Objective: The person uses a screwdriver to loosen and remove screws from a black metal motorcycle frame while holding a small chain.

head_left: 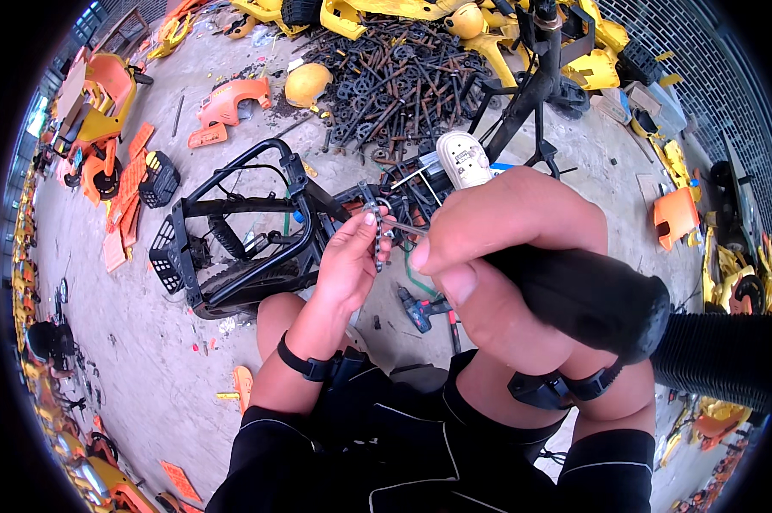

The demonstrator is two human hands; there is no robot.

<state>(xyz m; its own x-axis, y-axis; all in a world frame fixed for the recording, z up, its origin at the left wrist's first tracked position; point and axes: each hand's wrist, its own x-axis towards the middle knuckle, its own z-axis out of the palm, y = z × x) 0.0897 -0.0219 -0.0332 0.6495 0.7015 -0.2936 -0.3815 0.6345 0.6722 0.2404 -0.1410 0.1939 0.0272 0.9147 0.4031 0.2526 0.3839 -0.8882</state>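
My left hand point(352, 252) is closed, pinching a short length of metal chain point(377, 244) between thumb and fingers. My right hand point(523, 248), large and close to the camera, is wrapped around the black handle point(587, 299) of what looks like a screwdriver. Its thin metal shaft point(407, 227) points left at the chain; whether the tip touches is too small to tell. Just left of my left hand stands a black tubular vehicle frame point(241, 201) with a basket-like grid. Below the shaft, a cordless drill point(420, 308) lies on the floor.
A heap of dark, rusty metal parts point(394, 81) lies ahead, beside a yellow helmet-like shell point(307, 85). Orange panels point(129, 188) are scattered at left. A pale clog point(463, 160) and an upright black frame point(523, 103) stand beyond my right hand. A ribbed black tube point(719, 355) is at right.
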